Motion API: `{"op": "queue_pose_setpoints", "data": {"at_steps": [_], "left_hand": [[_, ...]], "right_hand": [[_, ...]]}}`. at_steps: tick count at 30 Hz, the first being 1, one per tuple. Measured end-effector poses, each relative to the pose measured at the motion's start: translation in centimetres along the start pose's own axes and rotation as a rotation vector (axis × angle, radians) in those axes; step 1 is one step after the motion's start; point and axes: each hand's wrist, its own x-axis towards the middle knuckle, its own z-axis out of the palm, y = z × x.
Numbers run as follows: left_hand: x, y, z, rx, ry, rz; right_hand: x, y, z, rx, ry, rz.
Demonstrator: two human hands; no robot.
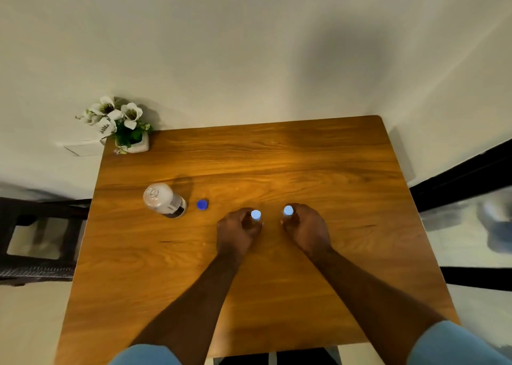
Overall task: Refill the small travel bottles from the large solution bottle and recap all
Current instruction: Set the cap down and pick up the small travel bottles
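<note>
Two small travel bottles stand upright near the middle of the wooden table (318, 295), each with a pale blue cap on. My left hand (238, 230) wraps around the left travel bottle (256, 215). My right hand (306, 227) wraps around the right travel bottle (288, 210); the fingers hide both bottle bodies. The large clear solution bottle (164, 200) stands uncapped to the left, its mouth showing. Its dark blue cap (202, 204) lies on the table just right of it.
A white pot of artificial flowers (126, 129) stands at the table's far left corner against the wall. A dark chair (36, 237) sits off the left edge. Dark frames and a patterned floor lie to the right.
</note>
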Motion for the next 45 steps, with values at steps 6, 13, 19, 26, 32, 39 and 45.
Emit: {"op": "queue_pose_setpoints", "data": {"at_steps": [6, 13, 19, 26, 32, 39, 45], "left_hand": [[0.3, -0.4, 0.3, -0.024, -0.019, 0.013], [2.4, 4.6, -5.5, -0.176, 0.02, 0.072], [3.8, 7.2, -8.0, -0.291, -0.007, 0.182], [7.1, 23.1, -20.4, -0.564, 0.111, 0.442], [5.8, 36.9, -29.1, -0.652, 0.178, 0.608], [1.9, 46.8, -33.4, -0.782, 0.104, 0.821], [0.1, 48.1, -33.6, -0.717, 0.066, 0.846]], "right_hand": [[-0.1, 0.1, 0.3, -0.014, -0.031, 0.027], [0.4, -5.8, -5.6, -0.037, 0.032, 0.011], [1.2, -10.3, -10.0, -0.055, 0.127, -0.183], [3.3, -28.4, -26.7, 0.09, 0.23, -0.553], [0.8, -40.4, -39.0, -0.015, 0.267, -0.715], [-2.7, -45.8, -46.7, -0.02, 0.538, -0.778], [-3.6, -45.3, -48.0, -0.003, 0.523, -0.83]]}}
